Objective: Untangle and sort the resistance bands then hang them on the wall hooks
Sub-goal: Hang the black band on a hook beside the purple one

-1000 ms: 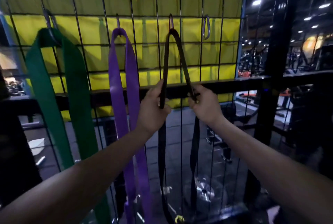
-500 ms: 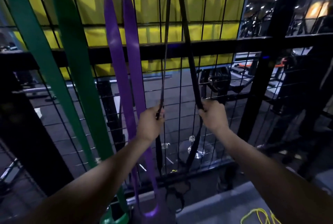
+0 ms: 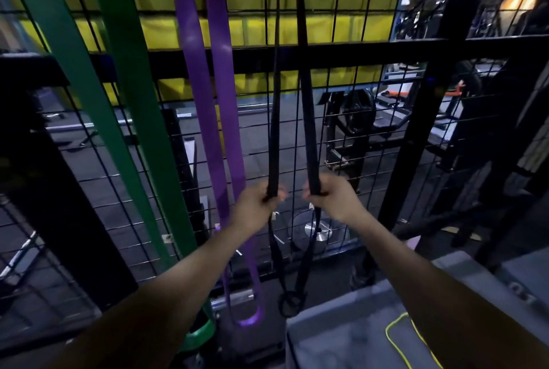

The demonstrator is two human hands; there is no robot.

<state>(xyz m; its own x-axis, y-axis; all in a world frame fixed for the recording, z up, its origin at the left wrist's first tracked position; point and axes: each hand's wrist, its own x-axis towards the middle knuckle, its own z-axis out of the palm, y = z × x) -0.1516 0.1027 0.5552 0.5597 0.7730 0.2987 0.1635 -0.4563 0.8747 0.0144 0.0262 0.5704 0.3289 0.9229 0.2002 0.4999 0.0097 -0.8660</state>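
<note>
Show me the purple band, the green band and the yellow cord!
purple band [image 3: 208, 95]: head view, on its left strand.
green band [image 3: 127, 65]: head view, on its right strand.
yellow cord [image 3: 392, 327]: head view, on its looped end.

The wire grid [image 3: 341, 137] is thin black metal with a matt painted look. Against it, the green band [image 3: 127, 95] and purple band [image 3: 217, 77] are smooth rubber, the purple with a soft sheen. Right of the purple one, the black band [image 3: 309, 137] looks duller and matt. Behind the grid hangs wrinkled yellow sheeting [image 3: 323, 21].
</note>
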